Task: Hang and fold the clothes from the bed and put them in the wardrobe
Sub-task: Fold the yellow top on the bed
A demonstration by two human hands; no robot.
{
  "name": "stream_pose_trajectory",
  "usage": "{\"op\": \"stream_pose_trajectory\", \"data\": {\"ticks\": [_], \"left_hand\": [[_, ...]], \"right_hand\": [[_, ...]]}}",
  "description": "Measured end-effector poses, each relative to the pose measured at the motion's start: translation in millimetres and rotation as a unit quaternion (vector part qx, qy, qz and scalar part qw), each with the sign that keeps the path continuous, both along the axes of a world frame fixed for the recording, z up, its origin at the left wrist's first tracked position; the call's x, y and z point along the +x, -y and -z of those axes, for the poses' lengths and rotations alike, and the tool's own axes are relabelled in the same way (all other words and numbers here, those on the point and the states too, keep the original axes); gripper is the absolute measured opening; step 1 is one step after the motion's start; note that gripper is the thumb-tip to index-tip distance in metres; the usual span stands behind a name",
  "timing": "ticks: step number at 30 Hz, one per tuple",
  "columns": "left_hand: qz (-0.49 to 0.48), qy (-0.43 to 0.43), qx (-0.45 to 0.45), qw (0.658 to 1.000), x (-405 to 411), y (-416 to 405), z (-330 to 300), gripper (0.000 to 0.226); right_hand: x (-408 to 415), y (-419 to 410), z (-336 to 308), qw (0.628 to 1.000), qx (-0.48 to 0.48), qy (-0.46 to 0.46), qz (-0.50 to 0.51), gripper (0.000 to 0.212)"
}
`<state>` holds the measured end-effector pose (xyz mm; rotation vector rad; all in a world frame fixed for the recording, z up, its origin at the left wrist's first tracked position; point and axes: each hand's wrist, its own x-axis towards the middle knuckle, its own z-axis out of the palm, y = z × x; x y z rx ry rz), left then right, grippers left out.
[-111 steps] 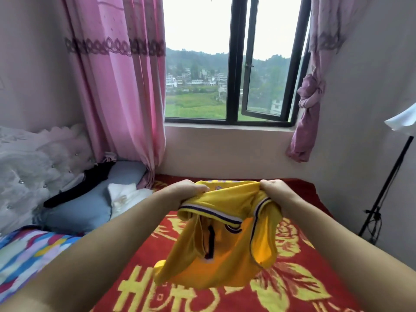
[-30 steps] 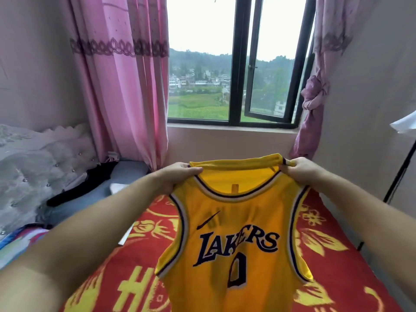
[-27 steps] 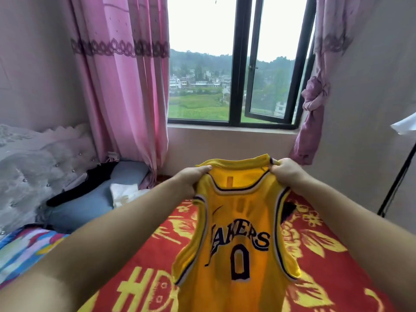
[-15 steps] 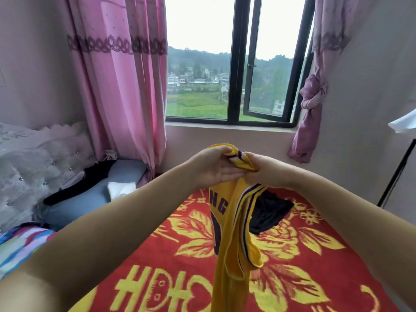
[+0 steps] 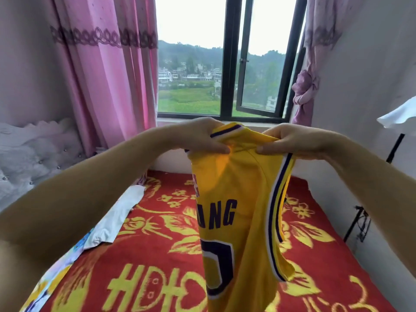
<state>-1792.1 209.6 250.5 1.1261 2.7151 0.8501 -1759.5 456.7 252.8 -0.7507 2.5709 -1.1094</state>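
Head view: yellow jersey point(image 5: 234, 199), perhaps "ANG".

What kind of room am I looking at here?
Most likely a home bedroom. A bed with a red floral blanket fills the foreground, a tufted padded headboard stands at the left, and pink curtains frame a window. Both hands hold a yellow jersey over the bed.
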Motion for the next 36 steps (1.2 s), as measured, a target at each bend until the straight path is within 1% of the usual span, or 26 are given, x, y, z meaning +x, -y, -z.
{"op": "stream_pose_trajectory", "data": {"ticks": [1, 2, 4, 5, 6, 7, 8, 10, 12, 15, 18, 20, 22, 24, 27, 29, 31, 34, 36], "left_hand": [[-0.001, 0.011, -0.008, 1.0, -5, -3, 2, 0.011], [-0.006, 0.017, -0.038, 0.999, -11, -7, 7, 0.012], [-0.042, 0.008, -0.132, 0.99, -29, -16, 26, 0.014], [-0.066, 0.001, -0.16, 0.985, -38, -21, 38, 0.013], [-0.087, -0.006, -0.169, 0.982, -48, -25, 51, 0.012], [-0.105, -0.021, -0.161, 0.981, -56, -29, 62, 0.011], [-0.121, -0.046, -0.143, 0.981, -65, -32, 69, 0.011], [-0.155, -0.115, -0.098, 0.976, -76, -35, 71, 0.014], [-0.183, -0.196, -0.082, 0.96, -80, -36, 60, 0.015], [-0.201, -0.286, -0.061, 0.935, -78, -31, 31, 0.013], [-0.183, -0.298, -0.032, 0.937, -69, -24, 10, 0.014], [-0.157, -0.288, -0.039, 0.944, -61, -20, 10, 0.014], [-0.115, -0.25, -0.048, 0.96, -52, -19, 27, 0.017], [-0.069, -0.186, -0.053, 0.979, -42, -19, 61, 0.02], [-0.04, -0.086, -0.087, 0.992, -28, -18, 143, 0.024], [-0.02, -0.009, -0.131, 0.991, -14, -19, 218, 0.026], [0.003, 0.076, -0.185, 0.98, 6, -20, 298, 0.026], [0.04, 0.194, -0.265, 0.944, 59, -22, 410, 0.025], [0.074, 0.258, -0.296, 0.917, 97, -24, 467, 0.023]], "right_hand": [[-6, -5, 6, 1.0, 0.022, 0.011, 0.016, 0.047], [-14, -9, 15, 0.998, 0.054, 0.016, 0.037, 0.043], [-32, -14, 43, 0.988, 0.12, 0.017, 0.099, 0.023], [-42, -14, 60, 0.981, 0.137, 0.012, 0.133, 0.015], [-52, -14, 77, 0.976, 0.142, 0.004, 0.164, 0.011], [-61, -13, 92, 0.972, 0.138, -0.015, 0.191, 0.011], [-70, -12, 104, 0.966, 0.134, -0.054, 0.215, 0.013], [-87, -9, 115, 0.943, 0.129, -0.154, 0.264, 0.022], [-98, -3, 105, 0.918, 0.089, -0.231, 0.309, 0.03], [-108, 4, 77, 0.893, 0.039, -0.315, 0.321, 0.034], [-109, 6, 53, 0.885, 0.004, -0.352, 0.305, 0.034], [-102, 6, 51, 0.895, -0.007, -0.346, 0.281, 0.031], [-91, 3, 65, 0.915, -0.003, -0.314, 0.253, 0.028], [-79, -3, 94, 0.941, 0.008, -0.255, 0.222, 0.025], [-62, -11, 167, 0.97, 0.051, -0.147, 0.185, 0.026], [-45, -13, 237, 0.979, 0.116, -0.091, 0.142, 0.027], [-18, -15, 317, 0.977, 0.192, -0.029, 0.085, 0.03], [42, -19, 436, 0.963, 0.255, 0.085, 0.0, 0.042], [80, -17, 496, 0.947, 0.287, 0.139, -0.046, 0.037]]}}
